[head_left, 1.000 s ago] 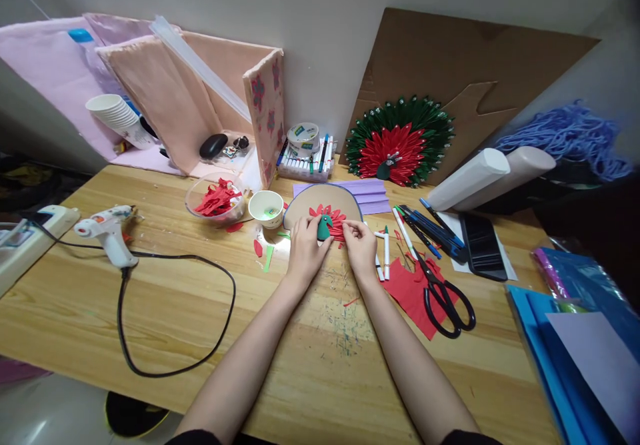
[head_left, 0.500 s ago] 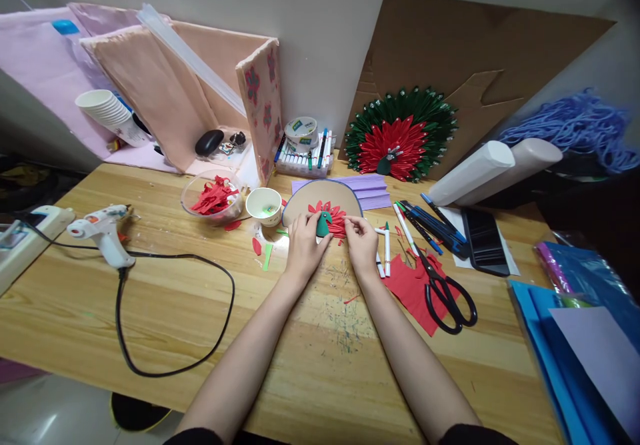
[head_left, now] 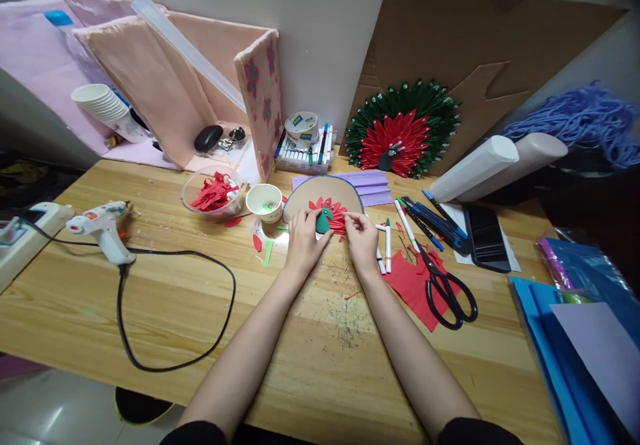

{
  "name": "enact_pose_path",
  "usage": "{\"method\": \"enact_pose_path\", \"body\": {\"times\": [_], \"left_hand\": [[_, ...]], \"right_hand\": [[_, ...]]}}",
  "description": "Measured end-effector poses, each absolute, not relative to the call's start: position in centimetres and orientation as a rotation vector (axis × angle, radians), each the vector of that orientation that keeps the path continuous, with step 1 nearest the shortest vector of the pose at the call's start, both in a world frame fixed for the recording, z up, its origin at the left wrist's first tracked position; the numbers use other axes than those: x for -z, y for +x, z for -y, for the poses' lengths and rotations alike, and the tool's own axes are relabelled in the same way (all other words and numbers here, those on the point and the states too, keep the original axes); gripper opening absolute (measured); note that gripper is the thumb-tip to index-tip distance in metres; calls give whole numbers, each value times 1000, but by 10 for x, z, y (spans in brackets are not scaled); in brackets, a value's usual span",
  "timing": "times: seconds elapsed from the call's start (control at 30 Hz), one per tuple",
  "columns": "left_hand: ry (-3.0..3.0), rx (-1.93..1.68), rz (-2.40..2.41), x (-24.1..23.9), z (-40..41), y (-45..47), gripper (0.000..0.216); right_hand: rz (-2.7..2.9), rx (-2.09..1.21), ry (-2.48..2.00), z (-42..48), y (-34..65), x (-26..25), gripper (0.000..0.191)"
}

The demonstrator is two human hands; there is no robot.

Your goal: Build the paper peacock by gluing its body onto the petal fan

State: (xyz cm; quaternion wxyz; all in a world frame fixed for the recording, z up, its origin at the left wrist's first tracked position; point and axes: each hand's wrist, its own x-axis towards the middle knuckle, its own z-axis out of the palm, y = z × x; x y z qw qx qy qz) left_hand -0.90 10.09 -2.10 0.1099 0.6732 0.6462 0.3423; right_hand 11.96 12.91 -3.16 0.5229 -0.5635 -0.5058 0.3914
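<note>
A rounded tan cardboard piece [head_left: 300,197] with a dark blue edge lies in front of me. On it is a fan of red paper petals [head_left: 327,204] around a green bird's head [head_left: 324,221]. My left hand [head_left: 303,237] holds the cardboard down at its left, fingers bent over it, thumb below the green head. At the right end of the fan, my right hand [head_left: 363,240] is closed in a pinch on a red paper petal [head_left: 346,214]. My fingers cover part of the lower cardboard.
Left are a glue gun [head_left: 103,228] with a looping cord, a bowl of red scraps [head_left: 186,198] and a paper cup [head_left: 264,213]. Scissors [head_left: 447,292] lie on red paper [head_left: 407,285] at right, near markers [head_left: 388,248] and a phone [head_left: 486,238]. A finished peacock [head_left: 400,135] leans behind.
The camera view has shifted slightly. Both hands keep nearly the same place on the cardboard, and the right hand's pinch stays at the petals.
</note>
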Motion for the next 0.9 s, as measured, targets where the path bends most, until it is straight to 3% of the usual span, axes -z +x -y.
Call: {"method": "enact_pose_path", "body": {"times": [0.33, 0.6, 0.9], "left_hand": [[1998, -989, -1915, 22, -101, -9, 44], [1984, -1035, -1883, 25, -102, -10, 37], [1962, -1034, -1869, 22, -101, -10, 39]], "right_hand": [[1284, -907, -1363, -127, 119, 29, 21], [1872, -522, -1301, -118, 114, 21, 27], [1974, -391, -1325, -119, 113, 25, 29]]}}
